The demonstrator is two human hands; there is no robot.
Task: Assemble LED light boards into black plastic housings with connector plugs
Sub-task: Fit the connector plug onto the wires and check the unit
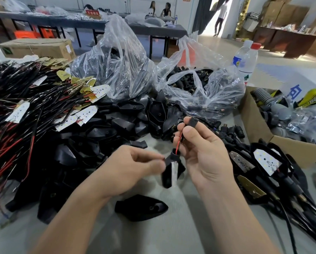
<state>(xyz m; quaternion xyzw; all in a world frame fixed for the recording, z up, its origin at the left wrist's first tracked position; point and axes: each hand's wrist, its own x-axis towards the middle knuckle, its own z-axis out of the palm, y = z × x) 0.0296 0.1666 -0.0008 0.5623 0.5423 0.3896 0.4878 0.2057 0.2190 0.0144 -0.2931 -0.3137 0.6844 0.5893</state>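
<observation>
**Housing and plug held above the table**

Our left hand (135,167) pinches the black housing (167,177) at its upper edge with curled fingers, though the fingertips are blurred. The housing hangs upright above the grey table (181,235), with a white LED board (174,170) inside it. Our right hand (206,156), palm toward us, pinches a black connector plug (192,123) between thumb and forefinger, above the housing. A red wire (179,140) runs up from the housing's neck past the right fingers. A loose shell (142,208) lies on the table just below. A heap of empty shells (116,123) and wired boards (34,107) lie to the left, clear bags (120,70) behind, a cardboard box (254,125) at right
</observation>
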